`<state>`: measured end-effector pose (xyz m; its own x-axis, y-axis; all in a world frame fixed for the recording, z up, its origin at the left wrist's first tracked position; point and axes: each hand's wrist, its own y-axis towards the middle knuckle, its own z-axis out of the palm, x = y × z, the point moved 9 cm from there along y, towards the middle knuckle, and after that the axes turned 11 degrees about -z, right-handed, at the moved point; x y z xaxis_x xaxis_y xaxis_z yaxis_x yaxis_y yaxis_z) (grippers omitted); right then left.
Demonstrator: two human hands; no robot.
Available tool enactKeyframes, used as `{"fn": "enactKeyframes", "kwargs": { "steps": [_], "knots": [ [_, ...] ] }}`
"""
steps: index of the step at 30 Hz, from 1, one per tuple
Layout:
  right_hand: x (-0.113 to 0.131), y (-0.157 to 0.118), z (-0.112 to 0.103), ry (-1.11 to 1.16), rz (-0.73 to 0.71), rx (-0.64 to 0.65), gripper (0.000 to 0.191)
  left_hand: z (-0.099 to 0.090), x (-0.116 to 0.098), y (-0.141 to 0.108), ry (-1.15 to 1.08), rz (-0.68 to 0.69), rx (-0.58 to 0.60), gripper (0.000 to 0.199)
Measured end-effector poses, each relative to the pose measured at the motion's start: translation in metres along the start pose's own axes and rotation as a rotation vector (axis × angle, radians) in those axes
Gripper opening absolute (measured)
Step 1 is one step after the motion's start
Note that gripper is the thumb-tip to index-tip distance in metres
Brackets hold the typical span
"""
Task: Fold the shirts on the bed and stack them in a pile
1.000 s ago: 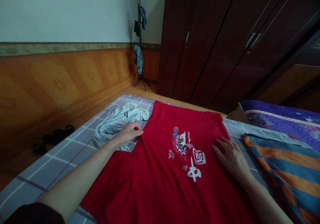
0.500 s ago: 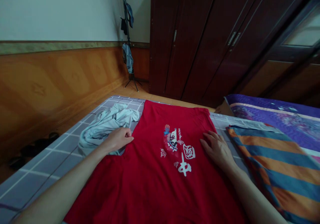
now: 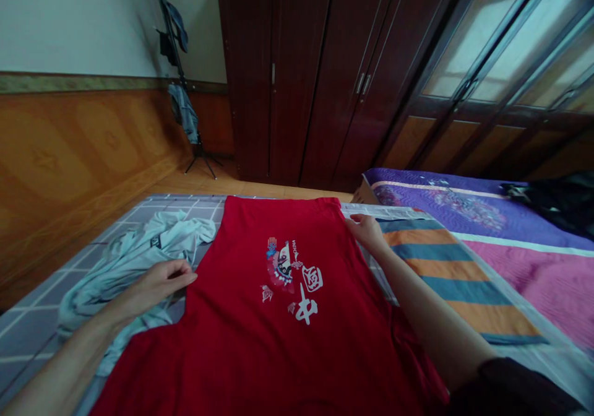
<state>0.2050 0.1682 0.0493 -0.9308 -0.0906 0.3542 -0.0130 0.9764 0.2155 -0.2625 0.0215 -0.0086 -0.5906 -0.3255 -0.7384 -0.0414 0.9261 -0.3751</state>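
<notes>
A red T-shirt [image 3: 241,317] with a printed figure and white characters lies spread over the grey checked bed cover [image 3: 28,323], its hem toward the far edge. My left hand [image 3: 169,278] pinches the shirt's left edge, near the sleeve. On the far right edge of the shirt, close to the hem corner, my right hand [image 3: 366,230] rests with closed fingers; whether cloth is between them is hard to see. Left of the shirt lies a crumpled pale grey-green garment [image 3: 134,255], partly behind my left forearm.
An orange and blue striped cloth [image 3: 445,261] lies folded at the right. Beyond it is a bed with a purple and pink cover [image 3: 524,273], dark clothing [image 3: 561,202] on it. A coat rack [image 3: 179,63] and a dark wardrobe [image 3: 297,82] stand behind.
The view has swung right. My right hand has moved from lying on the shirt's front to its far right edge, and my left hand is slightly nearer, along the left edge.
</notes>
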Motion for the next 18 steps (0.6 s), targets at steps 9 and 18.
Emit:
{"fn": "enactKeyframes", "kwargs": {
  "steps": [9,18],
  "knots": [
    [-0.007,0.071,0.021,-0.012,0.285,0.074,0.042,-0.007,-0.012,0.001,0.394,-0.033,-0.384,0.024],
    [-0.020,0.097,0.044,-0.005,0.257,0.071,0.031,-0.004,-0.005,0.008,0.483,-0.059,-0.350,0.027]
  ]
}}
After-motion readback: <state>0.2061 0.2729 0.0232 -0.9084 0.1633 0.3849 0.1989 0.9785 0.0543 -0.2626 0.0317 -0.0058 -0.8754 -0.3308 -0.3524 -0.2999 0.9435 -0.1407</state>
